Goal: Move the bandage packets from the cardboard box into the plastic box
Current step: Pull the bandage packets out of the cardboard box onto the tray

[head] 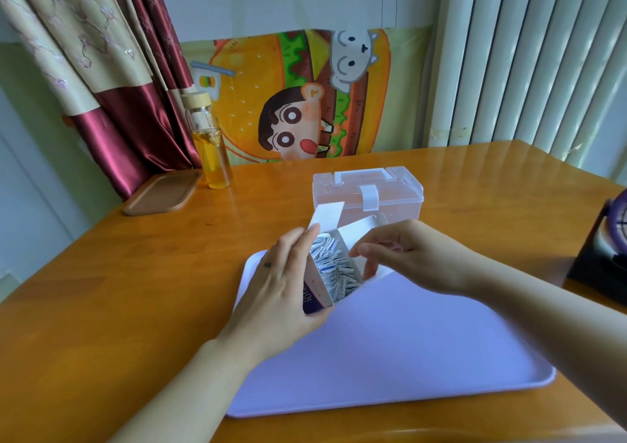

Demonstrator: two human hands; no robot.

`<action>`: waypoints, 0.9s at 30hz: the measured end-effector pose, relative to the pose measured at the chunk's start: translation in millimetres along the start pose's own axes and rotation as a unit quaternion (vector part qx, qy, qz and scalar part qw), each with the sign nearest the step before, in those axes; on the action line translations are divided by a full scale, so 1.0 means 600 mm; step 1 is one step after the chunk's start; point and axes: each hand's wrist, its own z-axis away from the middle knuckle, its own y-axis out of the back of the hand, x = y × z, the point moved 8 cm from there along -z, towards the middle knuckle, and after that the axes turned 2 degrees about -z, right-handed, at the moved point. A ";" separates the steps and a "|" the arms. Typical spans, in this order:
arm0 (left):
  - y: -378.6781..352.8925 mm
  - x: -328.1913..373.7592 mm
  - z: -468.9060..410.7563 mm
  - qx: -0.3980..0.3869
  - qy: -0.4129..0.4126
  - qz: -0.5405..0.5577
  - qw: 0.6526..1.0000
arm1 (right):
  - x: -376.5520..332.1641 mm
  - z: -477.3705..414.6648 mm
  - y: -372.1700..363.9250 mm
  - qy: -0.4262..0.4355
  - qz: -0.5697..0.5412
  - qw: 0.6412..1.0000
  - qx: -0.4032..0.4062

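Two forearms stretch over the white tray [424,340], and I judge the job is at its first step. The cardboard box [315,298] has its flaps up, with the bandage packets [334,267] packed inside it. The left hand [281,286] grips the box round its side and tilts the mouth toward the right hand [410,256]. That hand hovers at the opening with its fingers curled; whether they pinch a flap or a packet I cannot tell. Just beyond both hands, the plastic box [368,194] stands on the surface [135,273], lid down and latch closed. It will likely need unlatching before any packets can go in.
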 end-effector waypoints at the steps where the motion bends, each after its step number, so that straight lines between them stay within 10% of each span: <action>1: 0.000 0.000 -0.001 -0.001 0.003 0.000 1.000 | 0.000 0.002 -0.006 -0.003 0.015 1.000 -0.014; 16: 0.001 0.001 -0.004 -0.095 0.023 0.048 0.994 | -0.013 -0.016 -0.058 0.094 0.329 0.940 -0.012; 27: -0.003 -0.002 0.001 -0.090 0.057 0.024 0.994 | -0.008 -0.019 -0.056 0.105 0.274 0.956 0.006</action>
